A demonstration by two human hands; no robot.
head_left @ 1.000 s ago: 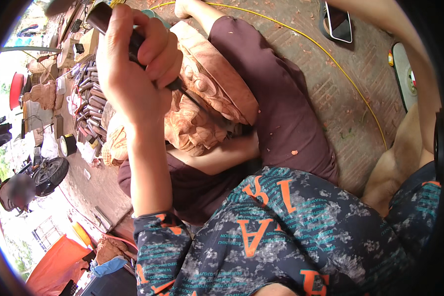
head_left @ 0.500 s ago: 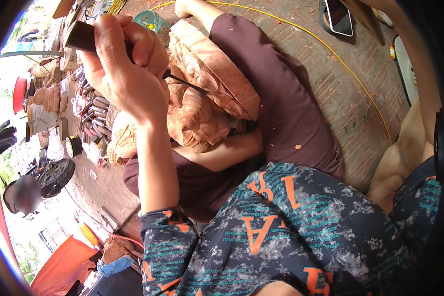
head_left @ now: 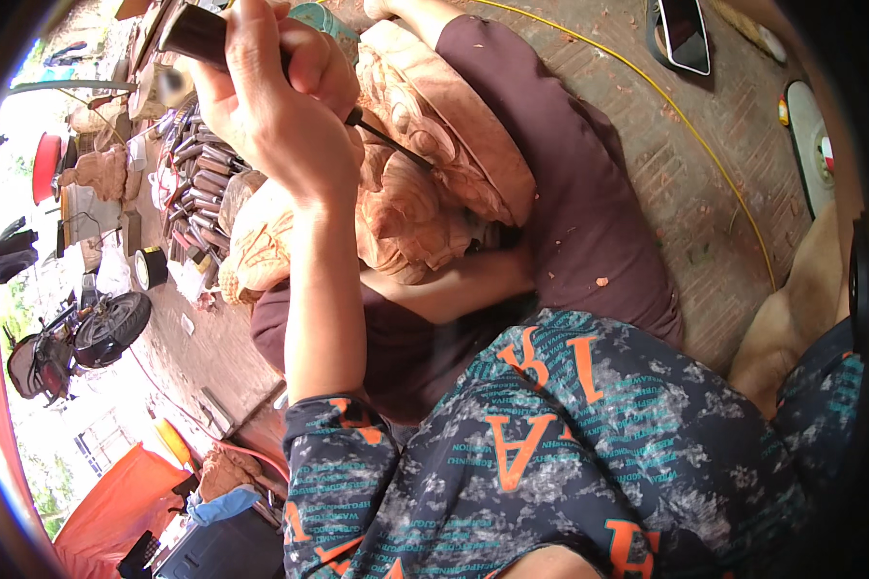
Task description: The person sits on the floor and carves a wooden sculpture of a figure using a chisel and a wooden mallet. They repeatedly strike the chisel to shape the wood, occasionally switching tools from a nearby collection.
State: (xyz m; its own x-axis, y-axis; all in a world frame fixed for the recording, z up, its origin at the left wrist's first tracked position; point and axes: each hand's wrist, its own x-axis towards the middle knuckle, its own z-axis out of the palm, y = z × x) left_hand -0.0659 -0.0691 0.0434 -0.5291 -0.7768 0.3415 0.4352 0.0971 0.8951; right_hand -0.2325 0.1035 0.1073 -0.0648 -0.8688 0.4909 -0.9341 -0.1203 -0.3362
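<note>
My left hand (head_left: 285, 111) is closed round the dark handle of a chisel (head_left: 197, 37). The chisel's thin dark blade slants down to the right, its tip at the surface of a reddish-brown wood carving (head_left: 410, 217). Deep curls and rounded folds cover the carving, and a smooth band runs along its right side. It rests among my legs, beside the maroon trousers (head_left: 584, 203). Part of it is hidden by my left hand and forearm. At the right edge, my bent right arm (head_left: 792, 309) is partly visible; the hand is outside the picture.
Many dark-handled tools (head_left: 208, 183) lie piled on the left. A tape roll (head_left: 150, 268) and a motorcycle (head_left: 111, 328) are farther left. A yellow cable (head_left: 686, 111) curves across the brick floor, near a phone (head_left: 684, 39). A teal bucket (head_left: 323, 19) stands behind the carving.
The whole view has shifted, so the carving and left hand appear farther right. My right forearm and a brown wooden piece have left the upper right. The left hand's grip is unchanged.
</note>
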